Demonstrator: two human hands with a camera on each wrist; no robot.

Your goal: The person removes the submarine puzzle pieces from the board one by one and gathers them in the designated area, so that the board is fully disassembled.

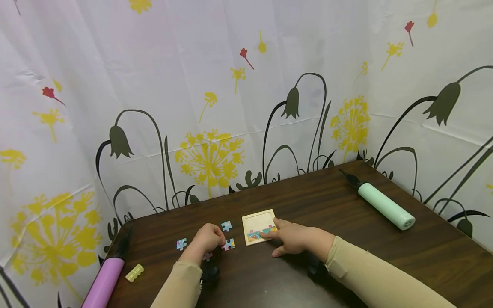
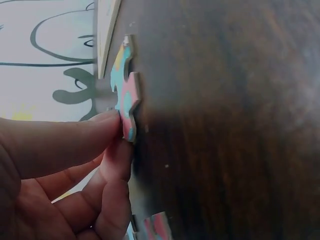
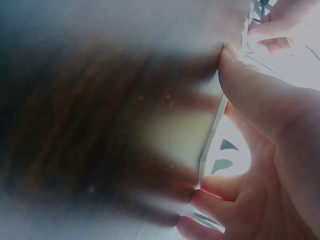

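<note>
A small wooden puzzle tray (image 1: pixel 257 221) lies on the dark table (image 1: pixel 346 265) with a few coloured pieces fitted along its near edge. My right hand (image 1: pixel 289 238) holds the tray's right side, thumb and fingers against its edge (image 3: pixel 210 145). My left hand (image 1: pixel 207 241) is curled to the left of the tray and pinches a pink-and-blue puzzle piece (image 1: pixel 229 244) by its edge, seen close in the left wrist view (image 2: pixel 125 95) standing against the tabletop. Loose pieces lie nearby: one (image 1: pixel 226 225) beyond the hand, one (image 1: pixel 181 244) to its left, one (image 1: pixel 207 256) under the wrist.
A mint-green hand pump (image 1: pixel 385 205) lies at the right back of the table. A purple pump (image 1: pixel 104 284) and a small yellow block (image 1: pixel 135 272) sit at the front left corner. A flowered curtain (image 1: pixel 215 107) closes in the back and sides.
</note>
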